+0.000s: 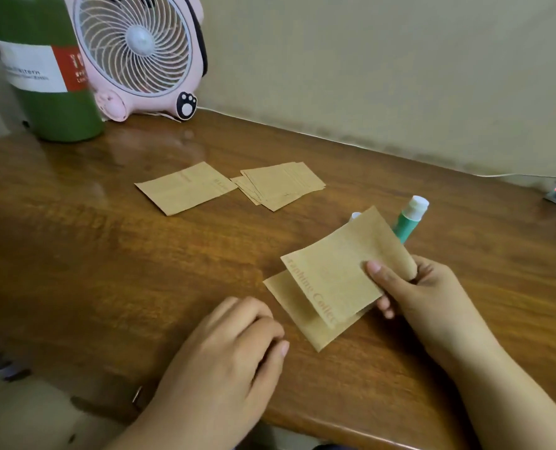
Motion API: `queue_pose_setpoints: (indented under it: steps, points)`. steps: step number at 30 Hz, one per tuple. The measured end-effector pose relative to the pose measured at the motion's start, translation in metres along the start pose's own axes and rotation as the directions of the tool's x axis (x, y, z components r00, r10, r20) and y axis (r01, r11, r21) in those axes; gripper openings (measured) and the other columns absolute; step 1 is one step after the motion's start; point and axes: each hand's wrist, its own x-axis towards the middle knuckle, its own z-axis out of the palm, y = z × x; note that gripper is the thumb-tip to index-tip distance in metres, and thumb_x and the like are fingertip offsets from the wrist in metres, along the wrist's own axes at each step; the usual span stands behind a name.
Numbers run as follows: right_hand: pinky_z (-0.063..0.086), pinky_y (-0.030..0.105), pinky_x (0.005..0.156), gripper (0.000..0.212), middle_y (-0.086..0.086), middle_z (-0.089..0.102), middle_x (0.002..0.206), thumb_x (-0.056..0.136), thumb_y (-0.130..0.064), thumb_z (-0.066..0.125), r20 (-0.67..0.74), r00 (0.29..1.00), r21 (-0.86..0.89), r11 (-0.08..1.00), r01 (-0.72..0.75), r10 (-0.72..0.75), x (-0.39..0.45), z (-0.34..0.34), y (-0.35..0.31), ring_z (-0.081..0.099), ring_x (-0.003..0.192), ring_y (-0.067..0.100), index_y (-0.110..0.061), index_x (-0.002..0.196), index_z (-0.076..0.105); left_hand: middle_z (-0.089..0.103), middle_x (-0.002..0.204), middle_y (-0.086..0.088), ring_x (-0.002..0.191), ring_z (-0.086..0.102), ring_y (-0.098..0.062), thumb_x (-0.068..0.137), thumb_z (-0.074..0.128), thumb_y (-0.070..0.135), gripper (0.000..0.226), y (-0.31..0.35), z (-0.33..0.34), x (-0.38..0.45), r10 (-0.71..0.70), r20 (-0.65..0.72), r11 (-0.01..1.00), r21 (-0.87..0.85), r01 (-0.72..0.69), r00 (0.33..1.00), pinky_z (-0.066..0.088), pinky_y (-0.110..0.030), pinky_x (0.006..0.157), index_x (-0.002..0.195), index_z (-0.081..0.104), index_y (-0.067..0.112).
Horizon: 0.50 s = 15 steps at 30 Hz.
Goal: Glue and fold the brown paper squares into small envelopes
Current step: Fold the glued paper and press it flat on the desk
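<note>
The right hand (429, 287) is holding a folded brown paper (332, 280) just above the wooden counter (107, 254), its thumb pressing on the top face and its fingers (385, 308) curling underneath, so the sheet is pinched at its right edge. The upper flap, carrying a line of printed letters along its left edge, is sitting raised over a lower layer that is sticking out toward the left hand. The left hand (228, 355) is resting on the counter just left of that paper, not touching it, with its fingers loosely curled and holding nothing. A glue stick (410, 219), green with a white end, is poking out from behind the paper's far edge, and whether the right hand is also holding it cannot be told. Farther back from the held paper, a single brown paper (185, 188) is lying flat, and just to its right a fanned stack of brown papers (281, 185) is lying beside it. At the far left corner a pink fan (140, 56) and a green bottle (49, 69) are standing together.
</note>
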Motion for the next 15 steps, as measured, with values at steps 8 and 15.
queue_pose_setpoints:
  steps: [8, 15]
  points:
    - [0.045, 0.016, 0.048, 0.018, 0.003, 0.061, 0.054, 0.087, -0.030, 0.063, 0.005, 0.997, -0.158, 0.985, 0.076, -0.076, 0.0020, 0.0108, 0.0059, 0.052, 0.046, 0.010, -0.011, 0.087, 0.065, 0.057, 0.102, 0.009, 0.099, 0.051, -0.008, 0.089, 0.048, 0.030, 0.026, -0.0029, 0.0047, 0.0002, 0.009, 0.032, 0.999, 0.032, -0.010, 0.999, 0.041, -0.024, 0.085, 0.096, 0.068, 0.014]
    - [0.042, 0.012, 0.043, 0.021, 0.002, 0.057, 0.050, 0.089, -0.023, 0.062, 0.005, 0.994, -0.153, 0.982, 0.113, -0.114, 0.0019, 0.0102, 0.0097, 0.048, 0.041, 0.006, -0.003, 0.086, 0.064, 0.058, 0.103, 0.006, 0.101, 0.051, -0.010, 0.091, 0.046, 0.027, 0.027, -0.0041, 0.0041, -0.0019, 0.036, 0.063, 0.998, 0.056, -0.039, 0.997, 0.043, -0.027, 0.084, 0.099, 0.068, 0.013]
